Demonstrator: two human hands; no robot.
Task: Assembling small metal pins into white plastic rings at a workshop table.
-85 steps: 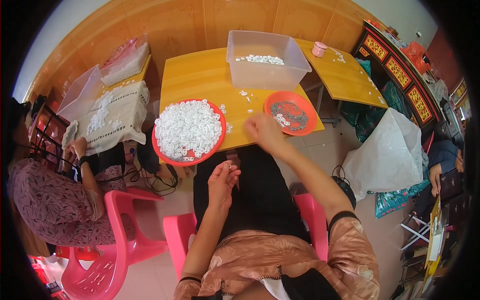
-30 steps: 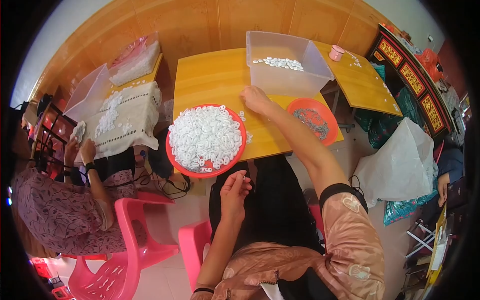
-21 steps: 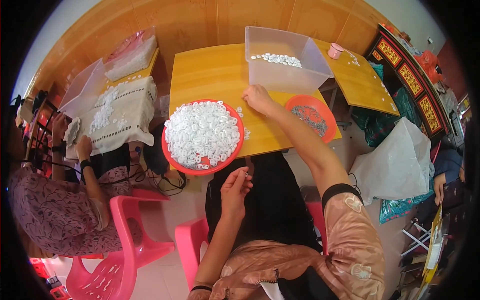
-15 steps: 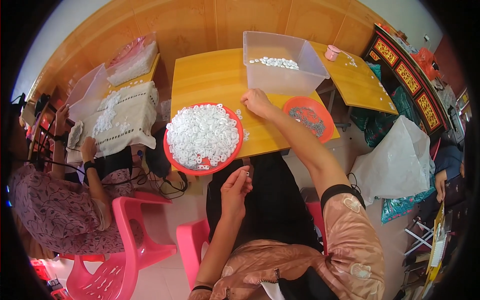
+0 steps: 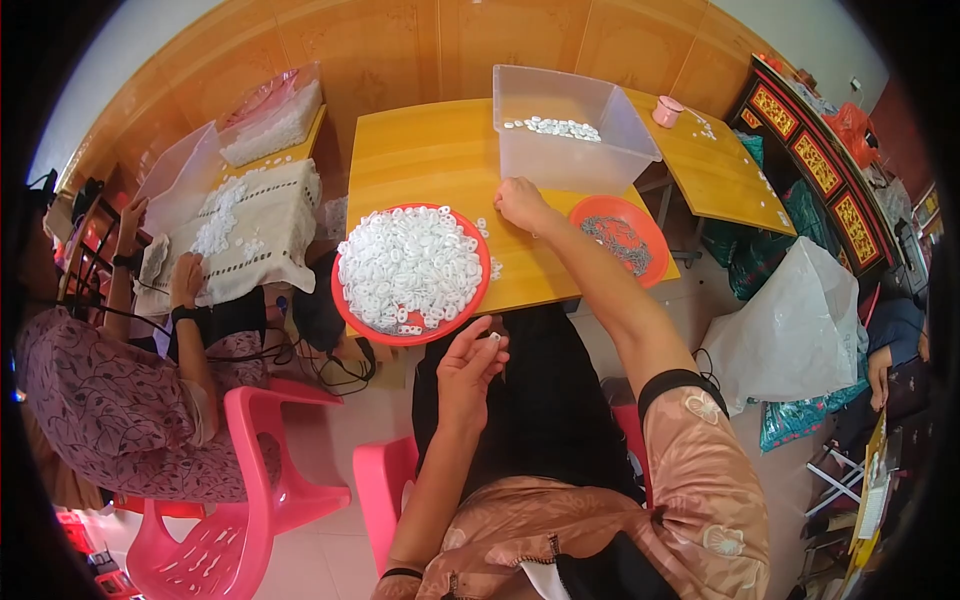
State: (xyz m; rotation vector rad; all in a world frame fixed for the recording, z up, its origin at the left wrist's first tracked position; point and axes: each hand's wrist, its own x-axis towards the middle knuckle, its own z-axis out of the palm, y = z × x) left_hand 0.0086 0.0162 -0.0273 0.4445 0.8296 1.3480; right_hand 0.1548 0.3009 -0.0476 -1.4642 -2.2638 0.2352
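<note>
My left hand is over my lap, just below the table edge, its thumb and fingers closed on a small white plastic piece. Reaching over the table, my right hand is closed near the front wall of a clear plastic bin. What its fingers hold, if anything, is hidden. To the left of it stands a red basin heaped with white oval plastic pieces that have holes. A red bowl with many small grey metal parts sits beside my right forearm.
More white pieces lie inside the bin. A few loose ones rest on the wooden table. At left, a co-worker sits by a cloth-covered table. A pink cup stands on the right table; a white sack stands below.
My right hand has shifted slightly to the right. The left hand's fingers have opened out a little around the white piece. The view has moved slightly.
</note>
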